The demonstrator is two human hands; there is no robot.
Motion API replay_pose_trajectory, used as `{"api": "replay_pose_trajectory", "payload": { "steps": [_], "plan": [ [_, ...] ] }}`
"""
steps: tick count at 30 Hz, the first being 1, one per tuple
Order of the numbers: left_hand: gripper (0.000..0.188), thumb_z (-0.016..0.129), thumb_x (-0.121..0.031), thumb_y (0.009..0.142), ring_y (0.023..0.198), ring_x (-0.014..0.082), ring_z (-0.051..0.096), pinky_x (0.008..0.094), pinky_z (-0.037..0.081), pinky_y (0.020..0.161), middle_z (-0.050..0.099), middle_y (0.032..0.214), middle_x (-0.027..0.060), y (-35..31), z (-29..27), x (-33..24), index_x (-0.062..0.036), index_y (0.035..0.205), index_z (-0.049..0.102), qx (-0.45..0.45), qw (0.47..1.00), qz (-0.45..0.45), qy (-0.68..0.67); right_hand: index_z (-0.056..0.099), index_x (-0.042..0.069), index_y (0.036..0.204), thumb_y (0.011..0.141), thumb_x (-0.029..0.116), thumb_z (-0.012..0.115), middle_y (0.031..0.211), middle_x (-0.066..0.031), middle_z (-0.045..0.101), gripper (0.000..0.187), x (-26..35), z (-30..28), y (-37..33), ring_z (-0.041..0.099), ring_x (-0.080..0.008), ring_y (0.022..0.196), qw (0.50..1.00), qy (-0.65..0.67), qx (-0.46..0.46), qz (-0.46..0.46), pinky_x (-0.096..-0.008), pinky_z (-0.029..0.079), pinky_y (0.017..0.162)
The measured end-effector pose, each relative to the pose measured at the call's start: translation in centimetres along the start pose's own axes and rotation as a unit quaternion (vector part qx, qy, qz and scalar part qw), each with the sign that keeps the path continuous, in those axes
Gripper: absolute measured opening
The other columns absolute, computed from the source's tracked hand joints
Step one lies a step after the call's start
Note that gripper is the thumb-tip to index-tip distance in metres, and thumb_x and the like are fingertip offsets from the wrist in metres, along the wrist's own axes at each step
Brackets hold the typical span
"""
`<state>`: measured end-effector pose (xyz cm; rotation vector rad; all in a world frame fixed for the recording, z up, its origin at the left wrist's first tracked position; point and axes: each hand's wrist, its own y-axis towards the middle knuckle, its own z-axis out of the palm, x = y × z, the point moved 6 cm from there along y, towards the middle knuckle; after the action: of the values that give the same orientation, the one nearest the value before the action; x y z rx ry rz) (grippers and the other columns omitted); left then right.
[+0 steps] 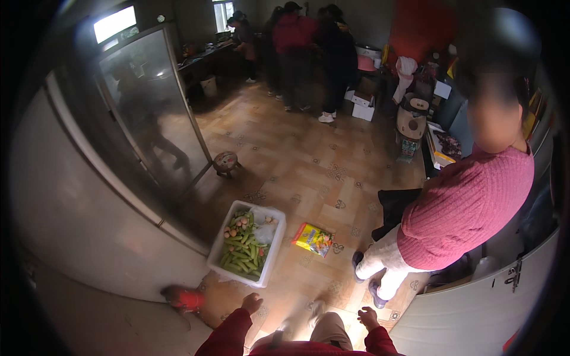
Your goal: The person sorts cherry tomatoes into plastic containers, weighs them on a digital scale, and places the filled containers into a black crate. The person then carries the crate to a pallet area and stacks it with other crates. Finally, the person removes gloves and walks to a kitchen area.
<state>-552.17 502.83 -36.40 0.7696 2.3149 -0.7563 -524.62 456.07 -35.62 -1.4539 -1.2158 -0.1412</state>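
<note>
My left hand (252, 303) hangs low in front of me, empty, its fingers loosely bent and not closed on anything. It is nearest to a white crate (274, 244) on the floor. Long green vegetables (240, 256) fill much of that crate, with several round pale brown items (233, 231) and a clear plastic bag (264, 233) at its far end. Lower right, my right hand (369, 318) is also empty, with curled fingers slightly apart. A flat yellow and red package (313, 239) lies on the floor to the right of the crate.
A person in a pink sweater (466, 207) stands close on my right. A small round stool (225, 161) is beside the glass door (154, 101). A red object (183, 298) sits by the left wall. Several people (297, 53) stand at the back near white boxes (363, 107).
</note>
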Motion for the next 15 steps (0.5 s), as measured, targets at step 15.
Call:
{"api": "replay_pose_trajectory", "payload": {
  "steps": [15],
  "plan": [
    [0.036, 0.059, -0.037, 0.081, 0.091, 0.0285, 0.064, 0.0391, 0.05, 0.081, 0.068, 0.094, 0.0145, 15.8, -4.7, -10.0, -0.0051, 0.094, 0.069, 0.066, 0.981, -0.07, 0.167, 0.067, -0.002, 0.075, 0.082, 0.029, 0.054, 0.08, -0.0201, 0.067, 0.035, 15.6, -0.3, 32.6, 0.065, -0.0335, 0.08, 0.766, -0.574, 0.131, -0.259, -0.0412, 0.051, 0.076]
  ]
}}
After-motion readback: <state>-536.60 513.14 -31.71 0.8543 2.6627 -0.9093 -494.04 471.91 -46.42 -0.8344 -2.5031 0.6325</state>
